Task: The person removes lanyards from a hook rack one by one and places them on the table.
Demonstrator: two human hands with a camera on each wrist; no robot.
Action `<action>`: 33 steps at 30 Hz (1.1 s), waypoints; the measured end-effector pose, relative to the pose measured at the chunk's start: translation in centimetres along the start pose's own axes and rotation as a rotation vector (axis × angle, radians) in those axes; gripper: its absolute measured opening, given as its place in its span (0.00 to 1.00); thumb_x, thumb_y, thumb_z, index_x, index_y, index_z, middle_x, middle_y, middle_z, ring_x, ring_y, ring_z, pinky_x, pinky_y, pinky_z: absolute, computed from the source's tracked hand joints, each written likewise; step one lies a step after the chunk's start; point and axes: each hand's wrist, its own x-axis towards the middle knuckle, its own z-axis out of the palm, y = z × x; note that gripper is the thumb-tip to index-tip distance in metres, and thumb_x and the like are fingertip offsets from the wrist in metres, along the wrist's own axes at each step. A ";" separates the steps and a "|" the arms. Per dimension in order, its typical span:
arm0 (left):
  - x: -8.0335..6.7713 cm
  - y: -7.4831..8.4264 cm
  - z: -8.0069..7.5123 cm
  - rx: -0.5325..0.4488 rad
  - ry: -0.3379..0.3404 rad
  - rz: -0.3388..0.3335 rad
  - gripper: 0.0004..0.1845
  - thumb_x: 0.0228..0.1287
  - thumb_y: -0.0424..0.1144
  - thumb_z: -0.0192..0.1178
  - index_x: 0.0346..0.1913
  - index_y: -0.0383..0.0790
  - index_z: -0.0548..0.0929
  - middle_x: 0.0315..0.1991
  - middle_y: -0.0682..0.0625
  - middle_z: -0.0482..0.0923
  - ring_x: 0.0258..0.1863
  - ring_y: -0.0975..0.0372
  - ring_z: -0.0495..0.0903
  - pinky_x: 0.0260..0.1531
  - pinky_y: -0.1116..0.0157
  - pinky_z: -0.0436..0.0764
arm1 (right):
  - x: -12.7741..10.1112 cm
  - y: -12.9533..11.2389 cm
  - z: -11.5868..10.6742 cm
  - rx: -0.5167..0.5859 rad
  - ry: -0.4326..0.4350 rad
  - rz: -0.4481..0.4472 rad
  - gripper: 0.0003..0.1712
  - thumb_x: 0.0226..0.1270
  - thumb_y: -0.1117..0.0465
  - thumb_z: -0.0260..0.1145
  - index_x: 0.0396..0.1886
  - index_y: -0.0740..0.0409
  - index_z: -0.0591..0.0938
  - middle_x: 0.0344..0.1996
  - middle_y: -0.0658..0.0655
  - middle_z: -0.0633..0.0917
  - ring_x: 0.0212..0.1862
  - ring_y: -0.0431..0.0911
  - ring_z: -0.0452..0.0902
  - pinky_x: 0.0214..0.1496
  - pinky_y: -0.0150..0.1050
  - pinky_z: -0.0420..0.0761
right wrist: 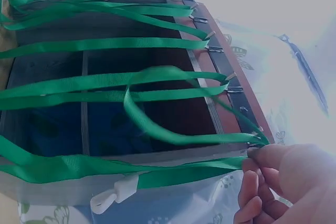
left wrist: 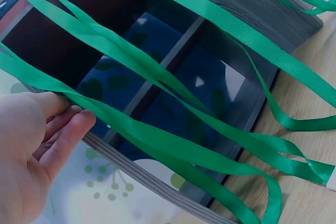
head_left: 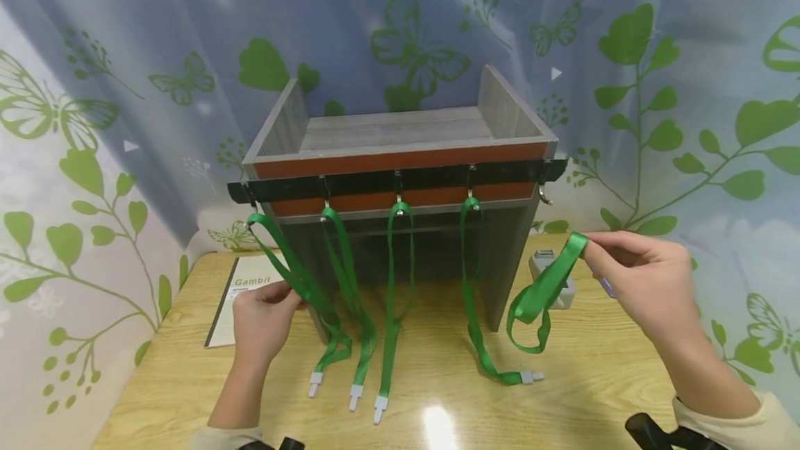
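Note:
My right hand (head_left: pixel 656 283) pinches a green lanyard (head_left: pixel 550 283) between thumb and fingertips, right of the grey shelf unit (head_left: pixel 509 242). Its strap hangs down, and its pale plastic clip (right wrist: pixel 123 192) shows in the right wrist view. Several more green lanyards (head_left: pixel 346 262) hang from metal hooks on a black rail (head_left: pixel 369 182) across the front, their pale clips (head_left: pixel 356 394) low by the table. The rightmost hook (head_left: pixel 544 193) carries no lanyard. Beside the leftmost lanyard (left wrist: pixel 126 124), my left hand (left wrist: pixel 31 150) has loosely bent fingers, tips right at the strap and panel edge.
A Gambit notebook (head_left: pixel 244 290) lies on the wooden table (head_left: pixel 437 394) behind the left hand. Near the right hand sits a grey object (head_left: pixel 565 294), partly hidden by the lanyard. A leaf-patterned curtain (head_left: pixel 375 12) stands behind the unit.

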 end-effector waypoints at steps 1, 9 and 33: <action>0.0 0.0 0.0 -0.020 -0.003 -0.012 0.11 0.65 0.37 0.68 0.39 0.28 0.89 0.29 0.37 0.88 0.20 0.75 0.84 0.26 0.77 0.81 | -0.1 0.0 -0.2 -0.007 0.001 0.015 0.08 0.63 0.64 0.73 0.41 0.62 0.90 0.23 0.35 0.87 0.21 0.35 0.77 0.17 0.34 0.68; -0.1 -0.6 0.3 -0.092 0.013 -0.030 0.13 0.65 0.39 0.68 0.41 0.28 0.88 0.31 0.36 0.88 0.22 0.72 0.85 0.27 0.76 0.82 | -1.2 1.2 -2.3 -0.045 0.030 0.078 0.07 0.64 0.66 0.72 0.39 0.51 0.91 0.24 0.33 0.87 0.22 0.34 0.80 0.21 0.28 0.74; -0.2 -0.4 0.3 -0.042 0.031 -0.048 0.15 0.65 0.41 0.68 0.41 0.28 0.88 0.30 0.37 0.88 0.22 0.76 0.83 0.25 0.77 0.80 | -2.3 7.8 -6.0 -0.126 0.109 0.332 0.10 0.69 0.59 0.67 0.33 0.35 0.88 0.22 0.29 0.83 0.21 0.33 0.78 0.25 0.24 0.76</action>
